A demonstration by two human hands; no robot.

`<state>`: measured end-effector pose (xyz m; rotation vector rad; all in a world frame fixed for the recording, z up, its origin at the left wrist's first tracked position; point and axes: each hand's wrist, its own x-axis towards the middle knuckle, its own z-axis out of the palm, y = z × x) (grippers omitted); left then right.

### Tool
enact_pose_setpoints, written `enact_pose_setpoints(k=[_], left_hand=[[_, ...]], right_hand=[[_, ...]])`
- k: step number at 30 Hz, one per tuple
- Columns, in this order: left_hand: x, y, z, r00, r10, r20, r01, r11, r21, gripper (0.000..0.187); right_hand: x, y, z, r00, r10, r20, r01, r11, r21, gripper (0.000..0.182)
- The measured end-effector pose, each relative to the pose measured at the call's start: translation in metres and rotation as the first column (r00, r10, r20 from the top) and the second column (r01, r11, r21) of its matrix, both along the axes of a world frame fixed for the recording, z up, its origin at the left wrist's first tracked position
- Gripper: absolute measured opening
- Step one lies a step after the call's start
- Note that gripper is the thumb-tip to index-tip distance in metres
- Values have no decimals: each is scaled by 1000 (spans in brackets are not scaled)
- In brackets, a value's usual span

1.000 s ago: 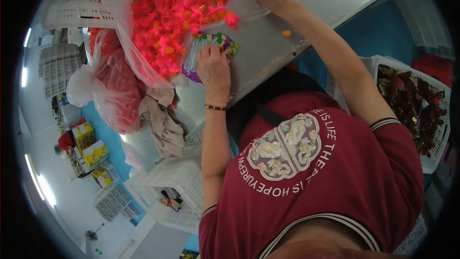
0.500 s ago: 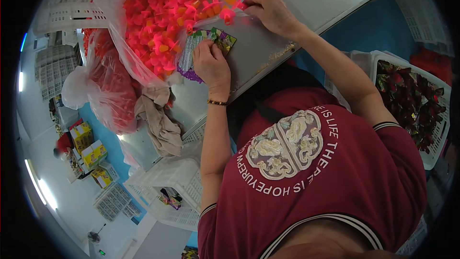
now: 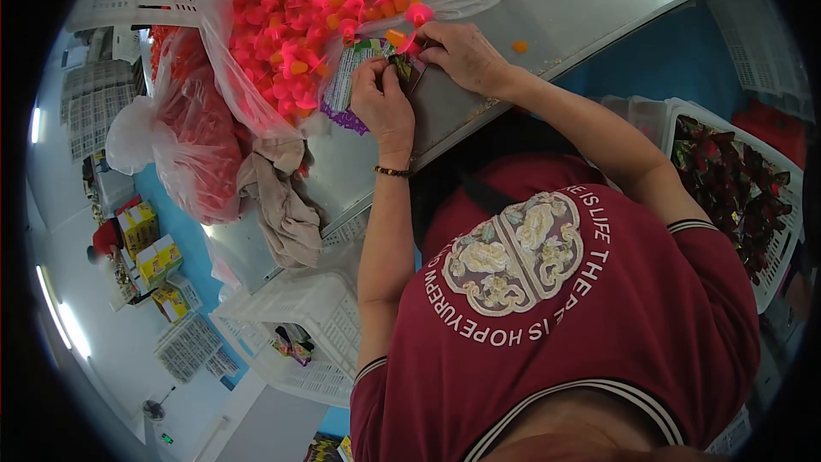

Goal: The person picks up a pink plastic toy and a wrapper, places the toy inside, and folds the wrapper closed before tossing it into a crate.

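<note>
My left hand pinches the edge of a printed plastic pouch with green and purple edging. The pouch lies low over the metal table, its top partly hidden by my fingers. Close beside it, my right hand has closed fingertips on a pink pacifier-shaped candy, just above the pouch's dark upper end. Whether the candy has entered the pouch cannot be made out. Beyond both hands lies a big heap of pink and orange pacifier candies on clear plastic sheeting.
A tied clear bag of red pieces and a beige cloth lie at the left. A white crate holding some pouches is below them. Another white crate of dark red packets stands right. A small orange piece rests on the table.
My right hand has come left and down from the heap's edge to the pouch, bringing a pink candy. My left hand still pinches the pouch. An orange piece now shows on the table.
</note>
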<state>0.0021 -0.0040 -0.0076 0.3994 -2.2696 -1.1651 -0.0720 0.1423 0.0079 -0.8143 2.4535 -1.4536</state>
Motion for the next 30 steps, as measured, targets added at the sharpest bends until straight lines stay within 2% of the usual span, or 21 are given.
enact_pose_setpoints(k=[5, 9, 11, 13, 16, 18, 20, 21, 23, 30], left_hand=[[0, 1, 1, 1000, -7, 0, 7, 1000, 14, 4], [1, 0, -1, 1000, -10, 7, 9, 998, 54, 5], [0, -1, -2, 1000, -9, -7, 10, 996, 86, 5], [0, -2, -4, 1000, 3, -25, 2, 981, 194, 5], [0, -2, -1, 999, -12, -29, 15, 994, 104, 4], [1, 0, 1, 999, -4, -37, 9, 991, 133, 4], [2, -1, 1, 999, 6, -42, 1, 987, 161, 4], [1, -2, -1, 999, 5, -43, 2, 985, 171, 4], [2, -1, 1, 999, 5, -43, 3, 983, 181, 4], [4, 8, 11, 998, -44, -33, 47, 995, 85, 5]], right_hand=[[2, 1, -4, 999, -38, 2, 38, 992, -118, 21], [4, 2, -2, 998, -9, -56, 4, 995, -98, 20], [1, 4, -4, 961, -10, -277, 0, 999, -37, 22], [-3, 8, -3, 953, 19, -304, -19, 1000, 4, 23], [-6, 10, -6, 947, 68, -315, -44, 996, 82, 23], [-8, 10, -6, 950, 85, -302, -52, 992, 116, 22], [-10, 11, -2, 907, 61, -416, -37, 997, 67, 19], [-10, 11, 0, 908, 62, -415, -38, 997, 66, 19], [-9, 11, 4, 905, 105, -413, -49, 988, 143, 16], [-14, 13, 15, 869, 181, -461, -96, 975, 202, 14]])
